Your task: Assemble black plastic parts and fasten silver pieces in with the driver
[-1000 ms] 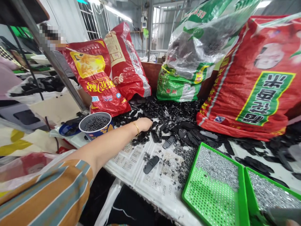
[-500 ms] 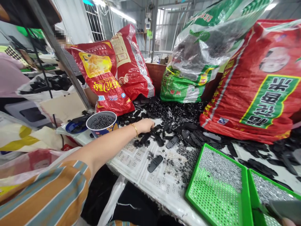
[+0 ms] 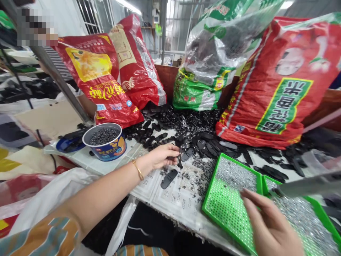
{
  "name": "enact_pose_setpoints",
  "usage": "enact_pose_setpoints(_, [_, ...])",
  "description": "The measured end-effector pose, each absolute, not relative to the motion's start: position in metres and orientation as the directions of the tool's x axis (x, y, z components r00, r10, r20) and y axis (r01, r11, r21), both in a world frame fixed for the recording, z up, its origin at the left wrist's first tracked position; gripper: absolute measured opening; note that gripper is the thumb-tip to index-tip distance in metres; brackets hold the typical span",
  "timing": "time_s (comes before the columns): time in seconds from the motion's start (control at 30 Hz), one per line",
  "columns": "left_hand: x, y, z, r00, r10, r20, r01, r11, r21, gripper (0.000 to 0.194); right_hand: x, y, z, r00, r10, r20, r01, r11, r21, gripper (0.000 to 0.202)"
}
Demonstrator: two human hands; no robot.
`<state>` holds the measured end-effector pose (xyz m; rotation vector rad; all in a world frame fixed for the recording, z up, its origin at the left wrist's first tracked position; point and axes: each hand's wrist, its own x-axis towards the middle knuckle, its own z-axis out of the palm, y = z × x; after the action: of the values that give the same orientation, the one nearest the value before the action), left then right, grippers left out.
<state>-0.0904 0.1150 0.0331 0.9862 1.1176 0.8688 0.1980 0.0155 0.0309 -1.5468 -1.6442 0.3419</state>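
Observation:
My left hand [image 3: 165,156] reaches over the table. Its thumb and fingers pinch a small black plastic piece [image 3: 180,162]. Just below it lies a flat dark oval part [image 3: 168,179], with a similar one [image 3: 187,154] to the right. At the lower right, my right hand [image 3: 274,222] is over a green perforated tray [image 3: 226,208] partly covered with tiny silvery pieces. Its thumb and forefinger come together; anything between them is too small to make out. Behind the knuckles a blurred grey rod-shaped tool [image 3: 309,184] slants in; whether the other fingers touch it is hidden.
A blue tub [image 3: 110,151] of small black pieces stands left, beside a blue dish [image 3: 65,145]. Black parts [image 3: 197,122] heap across the table's back. Red sacks [image 3: 99,81] [image 3: 269,96] and a green-and-clear sack [image 3: 198,90] stand behind. A metal post [image 3: 62,85] rises left.
My left hand has drawn nearer from the heap with a black piece. My right hand has come in from the lower right corner over the green trays. The whole view has shifted slightly.

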Motion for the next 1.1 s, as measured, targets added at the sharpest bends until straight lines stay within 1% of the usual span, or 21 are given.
enact_pose_setpoints(0.03, [-0.085, 0.105, 0.031, 0.263, 0.907, -0.328, -0.101, 0.364, 0.926, 0.014, 0.179, 0.021, 0.035, 0.037, 0.917, 0.398, 0.706, 0.257, -0.66, 0.029])
enact_pose_setpoints(0.07, [-0.08, 0.096, 0.03, 0.303, 0.888, -0.347, -0.124, 0.398, 0.909, 0.015, 0.162, 0.027, 0.038, -0.06, 0.906, 0.42, 0.715, 0.333, -0.615, 0.037])
enact_pose_setpoints(0.13, [-0.073, 0.079, 0.028, 0.381, 0.845, -0.376, -0.168, 0.463, 0.87, 0.02, 0.134, 0.039, 0.04, -0.208, 0.881, 0.425, 0.744, 0.425, -0.515, 0.066])
enact_pose_setpoints(0.17, [-0.071, 0.071, 0.027, 0.414, 0.826, -0.383, -0.196, 0.492, 0.848, 0.023, 0.125, 0.044, 0.04, -0.274, 0.876, 0.396, 0.741, 0.455, -0.494, 0.079])
enact_pose_setpoints(0.23, [-0.068, 0.058, 0.026, 0.443, 0.809, -0.386, -0.252, 0.526, 0.812, 0.027, 0.114, 0.05, 0.035, -0.353, 0.881, 0.316, 0.722, 0.471, -0.506, 0.093])
enact_pose_setpoints(0.3, [-0.068, 0.049, 0.026, 0.412, 0.822, -0.393, -0.271, 0.522, 0.808, 0.028, 0.109, 0.05, 0.026, -0.341, 0.909, 0.24, 0.709, 0.416, -0.569, 0.09])
enact_pose_setpoints(0.37, [-0.068, 0.043, 0.026, 0.369, 0.831, -0.416, -0.256, 0.521, 0.814, 0.029, 0.106, 0.046, 0.017, -0.269, 0.948, 0.171, 0.686, 0.313, -0.657, 0.075])
enact_pose_setpoints(0.43, [-0.068, 0.039, 0.026, 0.337, 0.835, -0.435, -0.26, 0.527, 0.809, 0.03, 0.102, 0.041, 0.01, -0.213, 0.973, 0.093, 0.598, 0.205, -0.775, 0.067])
enact_pose_setpoints(0.47, [-0.068, 0.039, 0.026, 0.32, 0.839, -0.439, -0.272, 0.526, 0.806, 0.03, 0.099, 0.038, 0.008, -0.207, 0.977, 0.054, 0.551, 0.162, -0.819, 0.069])
enact_pose_setpoints(0.53, [-0.068, 0.038, 0.026, 0.285, 0.853, -0.437, -0.29, 0.511, 0.809, 0.028, 0.094, 0.032, 0.006, -0.211, 0.977, -0.018, 0.534, 0.1, -0.84, 0.075])
enact_pose_setpoints(0.6, [-0.068, 0.037, 0.024, 0.246, 0.872, -0.422, -0.268, 0.48, 0.835, 0.028, 0.091, 0.028, 0.007, -0.208, 0.976, -0.065, 0.61, 0.078, -0.788, 0.068])
enact_pose_setpoints(0.63, [-0.069, 0.036, 0.024, 0.213, 0.892, -0.399, -0.251, 0.445, 0.859, 0.029, 0.09, 0.026, 0.008, -0.201, 0.977, -0.072, 0.652, 0.078, -0.755, 0.057])
enact_pose_setpoints(0.7, [-0.07, 0.03, 0.022, 0.086, 0.942, -0.324, -0.226, 0.335, 0.915, 0.035, 0.09, 0.025, 0.01, -0.17, 0.984, -0.047, 0.685, 0.083, -0.724, 0.035])
enact_pose_setpoints(0.77, [-0.069, 0.02, 0.021, -0.017, 0.954, -0.299, -0.263, 0.285, 0.922, 0.039, 0.089, 0.025, 0.01, -0.12, 0.993, 0.009, 0.694, 0.09, -0.715, 0.024])
enact_pose_setpoints(0.8, [-0.067, 0.014, 0.021, -0.012, 0.944, -0.33, -0.323, 0.308, 0.895, 0.039, 0.086, 0.025, 0.009, -0.098, 0.995, 0.031, 0.699, 0.091, -0.709, 0.022])
enact_pose_setpoints(0.87, [-0.061, 0.005, 0.018, 0.124, 0.901, -0.416, -0.503, 0.418, 0.757, 0.034, 0.077, 0.023, 0.006, -0.093, 0.994, 0.057, 0.715, 0.106, -0.691, 0.024])
enact_pose_setpoints(0.9, [-0.057, 0.002, 0.016, 0.158, 0.893, -0.421, -0.582, 0.429, 0.691, 0.031, 0.071, 0.021, 0.005, -0.116, 0.991, 0.073, 0.723, 0.135, -0.677, 0.027])
enact_pose_setpoints(0.93, [-0.054, 0.001, 0.014, 0.13, 0.896, -0.425, -0.648, 0.401, 0.647, 0.028, 0.065, 0.018, 0.004, -0.16, 0.983, 0.093, 0.725, 0.181, -0.665, 0.03])
enact_pose_setpoints(1.0, [-0.053, 0.003, 0.011, -0.015, 0.885, -0.465, -0.714, 0.316, 0.625, 0.021, 0.056, 0.013, 0.003, -0.294, 0.946, 0.138, 0.688, 0.31, -0.656, 0.039])
enact_pose_setpoints(1.07, [-0.06, 0.007, 0.008, -0.107, 0.851, -0.515, -0.701, 0.302, 0.646, 0.017, 0.056, 0.013, 0.006, -0.447, 0.881, 0.157, 0.618, 0.431, -0.658, 0.045])
enact_pose_setpoints(1.1, [-0.066, 0.009, 0.007, -0.116, 0.841, -0.529, -0.672, 0.325, 0.665, 0.017, 0.06, 0.016, 0.008, -0.484, 0.86, 0.16, 0.611, 0.463, -0.642, 0.043])
